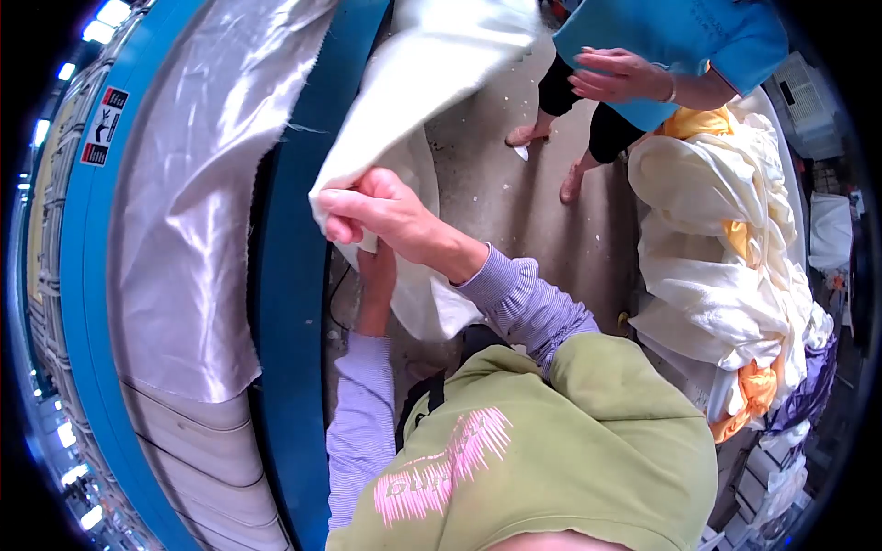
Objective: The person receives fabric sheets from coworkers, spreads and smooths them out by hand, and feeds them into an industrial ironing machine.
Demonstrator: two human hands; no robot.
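The white cloth point(404, 96) is in front of the person, just right of the blue rail point(299, 303). At far left I see a blue frame point(90, 207) with a warning label point(106, 126). Next comes a silver cloth point(184, 230), lying along a grey belt point(188, 427), its right edge frayed. Then the blue rail stands between this belt and the person, like a barrier.

The right hand point(390, 216) is closed with fingertips on the corner of the white cloth. The left hand point(377, 285) is just below, mostly covered by the right one; I cannot tell if it grips. The cloth's long axis runs slanting, from the wide part, far and to the right, to the narrow corner, near and to the left; another part hangs down beside the wrists.

Further right, across the floor point(510, 202), a co-worker point(675, 55) in blue stands beyond the cloth, one hand point(620, 75) raised. At right lies a cream heap point(698, 266), with orange fabric point(758, 390) and purple fabric point(813, 390).
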